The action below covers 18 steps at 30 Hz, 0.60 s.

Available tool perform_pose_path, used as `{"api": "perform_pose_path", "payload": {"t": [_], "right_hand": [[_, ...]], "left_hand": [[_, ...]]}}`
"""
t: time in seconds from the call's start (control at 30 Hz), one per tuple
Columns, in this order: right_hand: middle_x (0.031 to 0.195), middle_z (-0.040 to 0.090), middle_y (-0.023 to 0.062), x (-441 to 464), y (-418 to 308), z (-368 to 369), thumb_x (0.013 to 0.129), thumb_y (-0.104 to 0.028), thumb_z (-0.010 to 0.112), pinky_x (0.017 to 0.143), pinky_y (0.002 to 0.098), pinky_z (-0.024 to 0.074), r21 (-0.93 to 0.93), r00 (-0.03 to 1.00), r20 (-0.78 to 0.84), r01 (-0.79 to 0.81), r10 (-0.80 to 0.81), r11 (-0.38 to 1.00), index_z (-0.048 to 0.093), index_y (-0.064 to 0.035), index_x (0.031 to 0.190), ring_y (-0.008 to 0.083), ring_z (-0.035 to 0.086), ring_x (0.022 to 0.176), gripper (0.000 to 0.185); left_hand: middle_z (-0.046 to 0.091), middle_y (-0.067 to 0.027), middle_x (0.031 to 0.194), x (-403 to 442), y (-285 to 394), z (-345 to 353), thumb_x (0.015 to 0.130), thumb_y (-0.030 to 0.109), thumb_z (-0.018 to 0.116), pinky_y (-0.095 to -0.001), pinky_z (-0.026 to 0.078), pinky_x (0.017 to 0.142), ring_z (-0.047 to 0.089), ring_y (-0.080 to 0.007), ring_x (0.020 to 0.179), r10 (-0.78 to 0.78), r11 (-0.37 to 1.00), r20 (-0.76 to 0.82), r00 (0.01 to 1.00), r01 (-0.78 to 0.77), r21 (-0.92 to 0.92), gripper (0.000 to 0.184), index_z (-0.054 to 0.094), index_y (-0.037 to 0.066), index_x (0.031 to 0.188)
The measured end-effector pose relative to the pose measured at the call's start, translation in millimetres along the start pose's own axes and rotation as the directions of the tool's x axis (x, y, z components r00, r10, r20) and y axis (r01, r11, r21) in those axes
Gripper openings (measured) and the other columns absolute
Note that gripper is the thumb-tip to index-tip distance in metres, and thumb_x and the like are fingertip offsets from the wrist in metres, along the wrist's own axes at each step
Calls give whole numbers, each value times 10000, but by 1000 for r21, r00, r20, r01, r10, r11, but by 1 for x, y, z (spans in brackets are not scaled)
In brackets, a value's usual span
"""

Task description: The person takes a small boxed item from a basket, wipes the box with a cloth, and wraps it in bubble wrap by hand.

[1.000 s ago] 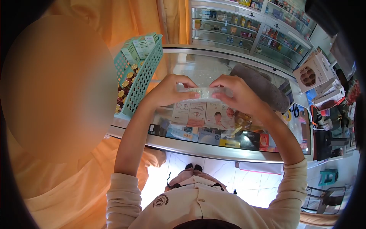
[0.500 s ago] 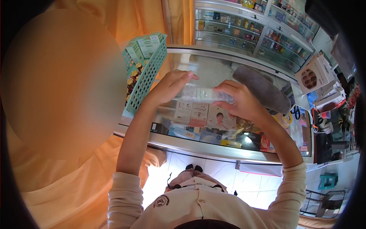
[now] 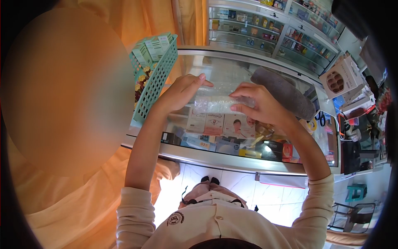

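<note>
A clear roll of bubble wrap [image 3: 215, 103] lies across the glass counter top, with something pale and unclear inside it. My left hand [image 3: 182, 92] is at the roll's left end, thumb raised and fingers bent over the plastic; some fingertips are hidden. At the right end, my right hand [image 3: 259, 103] curves its fingers and thumb around the wrap. A flatter sheet of clear plastic [image 3: 224, 88] extends behind the roll. Just behind my right hand lies a rolled grey cloth [image 3: 284, 93].
A green basket [image 3: 155, 85] with boxes and gold-topped items stands at the left. Boxes [image 3: 240, 125] show beneath the counter glass [image 3: 186, 62]. Scissors [image 3: 320, 118] and a yellow tape roll [image 3: 309, 125] lie to the right, near a white box [image 3: 342, 79]. Shelves [image 3: 244, 39] stand behind.
The view has shifted slightly. The roll has turned a little between my hands, and its printed-looking pale patch shows less clearly. Both hands stay at its ends.
</note>
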State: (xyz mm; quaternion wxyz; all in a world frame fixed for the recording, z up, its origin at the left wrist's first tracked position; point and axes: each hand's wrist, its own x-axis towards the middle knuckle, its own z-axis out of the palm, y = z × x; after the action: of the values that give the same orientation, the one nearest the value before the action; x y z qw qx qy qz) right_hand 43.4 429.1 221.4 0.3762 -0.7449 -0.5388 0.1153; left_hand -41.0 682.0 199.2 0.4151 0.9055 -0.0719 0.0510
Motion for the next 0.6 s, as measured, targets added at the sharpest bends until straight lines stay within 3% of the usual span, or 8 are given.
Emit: {"api": "perform_pose_path", "payload": {"t": [0.07,0.1,0.17,0.3,0.4,0.47,0.6], "right_hand": [[937,639,100,7,12,-1,827,-169,730,777,317,490,-18,989,9,145,-144,989,651,30,1048,199,627,878,308],[937,639,100,9,15,-1,827,-169,730,777,317,490,-18,990,9,144,-144,989,651,30,1048,199,627,878,308],[938,641,85,12,19,0,851,-165,707,794,307,477,188,998,64,-33,21,982,657,32,1034,155,605,882,273],[926,636,81,15,16,1,849,-151,705,794,295,473,164,998,27,-53,49,985,671,24,1011,152,599,850,241],[883,643,74,13,23,6,848,-152,705,769,286,473,172,1000,-2,30,-30,985,681,0,1016,138,593,835,228],[864,656,61,12,26,9,852,-155,701,746,278,470,59,978,-108,185,-178,981,682,-27,1023,126,593,833,215],[879,656,64,15,23,5,853,-133,695,737,285,469,14,994,-73,88,-87,996,668,-27,1017,130,591,826,197]], "left_hand": [[647,-176,1145,0,1,0,1038,448,184,-364,356,1054,565,-294,1150,-20,1000,0,1000,20,-7,673,661,-20,1117],[648,-171,1145,0,2,0,1038,450,177,-361,357,1053,566,-289,1149,-39,999,1,999,39,-14,679,658,-22,1122],[649,-168,1148,0,3,0,1037,454,168,-360,358,1053,568,-285,1147,-52,999,3,999,52,-14,689,655,-25,1126],[653,-162,1147,0,1,0,1032,474,152,-359,361,1052,574,-283,1141,-60,998,4,998,60,-8,715,647,-30,1136],[654,-162,1147,0,4,-1,1030,484,151,-358,362,1051,574,-282,1141,-61,998,12,998,61,-6,721,644,-30,1142],[654,-161,1148,1,2,0,1029,486,150,-358,363,1051,574,-281,1141,-55,998,10,998,56,-3,724,643,-31,1142],[651,-161,1155,0,4,0,1027,492,142,-360,354,1059,565,-280,1156,-62,998,11,998,62,-31,735,641,-34,1144]]}}
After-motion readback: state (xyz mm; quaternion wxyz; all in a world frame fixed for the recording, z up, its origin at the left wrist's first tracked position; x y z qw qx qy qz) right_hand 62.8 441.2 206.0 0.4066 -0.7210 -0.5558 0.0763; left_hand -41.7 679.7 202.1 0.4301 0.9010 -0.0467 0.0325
